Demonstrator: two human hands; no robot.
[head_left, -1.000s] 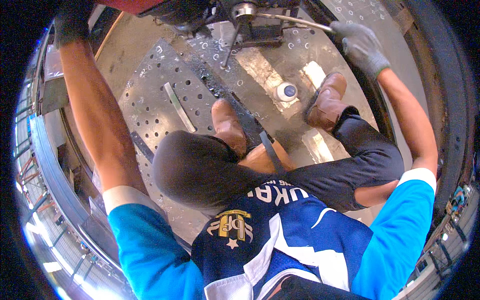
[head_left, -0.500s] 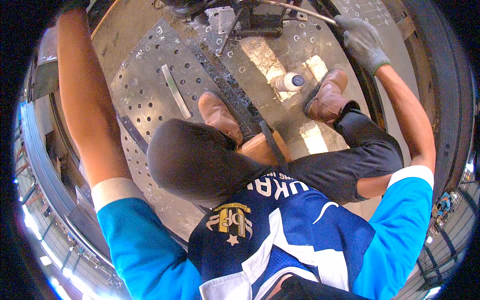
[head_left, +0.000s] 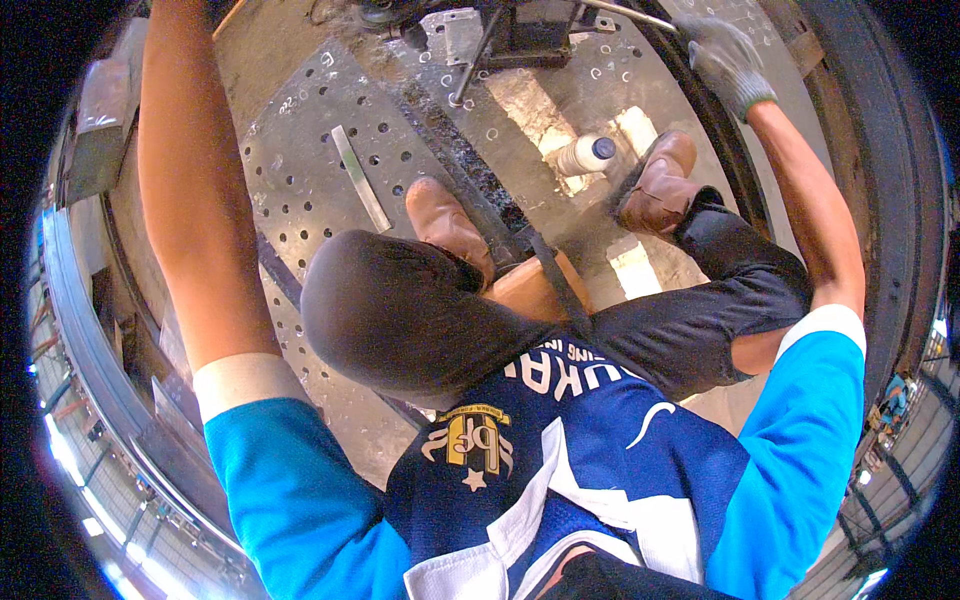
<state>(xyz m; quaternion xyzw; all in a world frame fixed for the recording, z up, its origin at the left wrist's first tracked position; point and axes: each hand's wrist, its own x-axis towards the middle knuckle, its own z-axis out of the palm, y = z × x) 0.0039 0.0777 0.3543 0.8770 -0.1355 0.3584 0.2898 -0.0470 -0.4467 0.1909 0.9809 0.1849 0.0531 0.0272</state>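
My right hand (head_left: 728, 66), in a grey knit glove with a green cuff, is closed round the end of a thin rod (head_left: 628, 13) at the upper right. The rod runs left and leaves the picture at the top edge. Motion blurs the glove a little. My left forearm (head_left: 195, 180) reaches up along the left side, and its hand lies beyond the top edge. Between the arms, a dark metal block with slanting bars (head_left: 530, 42) stands on the metal surface. Left of it is a dark, round-ended machine part (head_left: 385, 14), cut off by the frame.
A white bottle (head_left: 578, 157) with a dark cap stands near my right boot (head_left: 660, 185). A flat metal strip (head_left: 362, 180) lies on a perforated plate (head_left: 300, 130), left of my other boot (head_left: 448, 225). A wooden block (head_left: 540, 290) sits between my legs. Dark beams (head_left: 900, 230) line the right.
My left hand, partly seen at the top left before, has gone out of view. The right hand sits slightly higher, still on the rod. The whole view has shifted a little.
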